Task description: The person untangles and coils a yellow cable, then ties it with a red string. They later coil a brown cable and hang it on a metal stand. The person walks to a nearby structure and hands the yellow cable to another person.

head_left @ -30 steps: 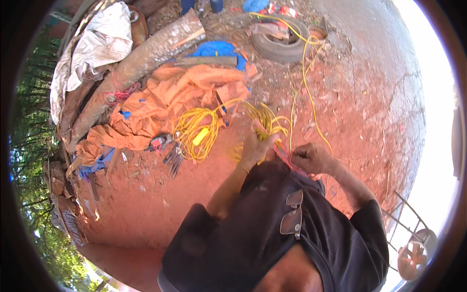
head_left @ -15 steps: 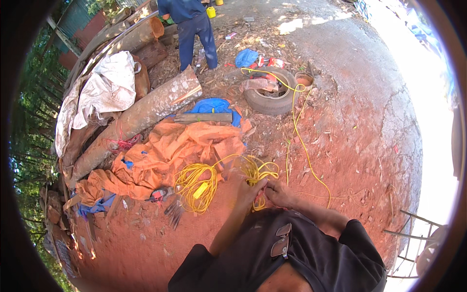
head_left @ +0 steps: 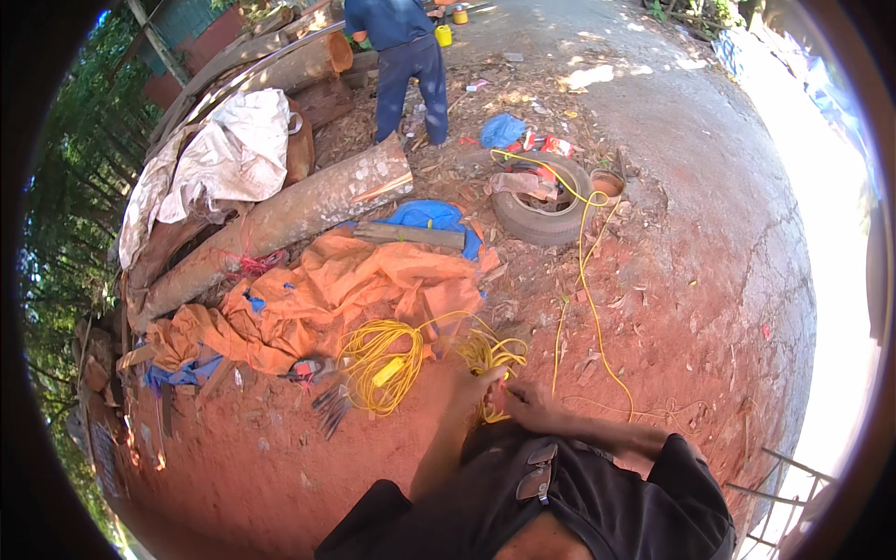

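A gathered bundle of yellow cord [head_left: 495, 352] is gripped in my left hand [head_left: 469, 385], close in front of my body. My right hand [head_left: 525, 407] is closed right beside it, touching the lower part of the bundle. Something small and reddish shows at its fingertips, too small to make out. On the ground to the left lies a larger loose coil of yellow cord [head_left: 375, 381] with a bright yellow piece [head_left: 388, 371] on it. One strand joins that coil to the bundle.
An orange tarp [head_left: 327, 280] spreads at the left, before a thick log [head_left: 299, 224]. A tyre [head_left: 541, 221] stands ahead with a yellow line [head_left: 590, 289] trailing from it. Another person [head_left: 408, 75] stands beyond. A metal frame [head_left: 793, 499] is at lower right.
The view has shifted, so the far things sit lower and further right. Both hands still grip at the bundle, slightly lower in the picture; the left one is blurred.
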`<state>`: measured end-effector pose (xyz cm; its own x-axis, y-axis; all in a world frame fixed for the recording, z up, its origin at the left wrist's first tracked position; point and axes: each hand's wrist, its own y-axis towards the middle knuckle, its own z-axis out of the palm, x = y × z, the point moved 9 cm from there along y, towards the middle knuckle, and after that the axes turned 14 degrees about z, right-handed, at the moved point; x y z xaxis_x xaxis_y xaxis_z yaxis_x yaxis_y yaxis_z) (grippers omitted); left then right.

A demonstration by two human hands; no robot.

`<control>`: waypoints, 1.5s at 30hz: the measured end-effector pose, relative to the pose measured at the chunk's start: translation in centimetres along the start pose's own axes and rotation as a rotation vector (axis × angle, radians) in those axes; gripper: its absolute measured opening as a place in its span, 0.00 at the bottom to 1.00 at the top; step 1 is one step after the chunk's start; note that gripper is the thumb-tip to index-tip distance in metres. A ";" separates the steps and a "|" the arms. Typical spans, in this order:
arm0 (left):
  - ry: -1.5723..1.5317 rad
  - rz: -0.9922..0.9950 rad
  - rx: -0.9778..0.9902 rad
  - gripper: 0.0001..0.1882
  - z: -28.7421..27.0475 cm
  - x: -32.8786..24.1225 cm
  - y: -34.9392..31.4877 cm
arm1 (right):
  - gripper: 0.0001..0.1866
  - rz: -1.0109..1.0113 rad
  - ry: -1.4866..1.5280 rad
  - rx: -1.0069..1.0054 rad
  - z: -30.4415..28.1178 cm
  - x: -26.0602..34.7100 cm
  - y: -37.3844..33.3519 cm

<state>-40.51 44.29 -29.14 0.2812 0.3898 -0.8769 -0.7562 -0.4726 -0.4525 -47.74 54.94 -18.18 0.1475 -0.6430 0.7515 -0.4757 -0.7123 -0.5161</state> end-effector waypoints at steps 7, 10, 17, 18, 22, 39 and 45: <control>0.068 0.199 -0.031 0.11 0.9 -1.3 0.4 | 0.10 -0.068 -0.127 0.026 -1.2 0.2 -1.4; 0.306 0.191 -0.173 0.19 -0.5 -1.7 -0.9 | 0.07 -0.009 -0.088 0.157 -0.7 0.1 -3.2; 0.403 0.120 -0.222 0.28 -1.9 -2.2 -2.2 | 0.09 -0.074 -0.276 0.112 -0.8 0.8 -1.6; 0.360 0.037 -0.193 0.28 -2.1 -1.3 -2.3 | 0.10 -0.112 -0.242 0.136 -0.4 1.3 -1.3; 0.161 0.254 -0.329 0.26 -3.7 -2.5 -2.8 | 0.12 -0.066 -0.166 0.222 1.4 1.9 -0.5; -0.444 0.097 -0.424 0.18 -7.2 1.9 -5.3 | 0.08 -0.276 -0.292 0.248 5.8 4.4 -1.0; -0.327 0.045 -0.476 0.15 -7.2 3.8 -5.5 | 0.09 -0.311 -0.325 0.286 5.8 4.2 -2.1</control>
<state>-31.07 42.67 -31.10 0.0005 0.5495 -0.8355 -0.3927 -0.7683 -0.5055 -41.14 52.09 -16.34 0.5266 -0.4107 0.7443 -0.1179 -0.9024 -0.4145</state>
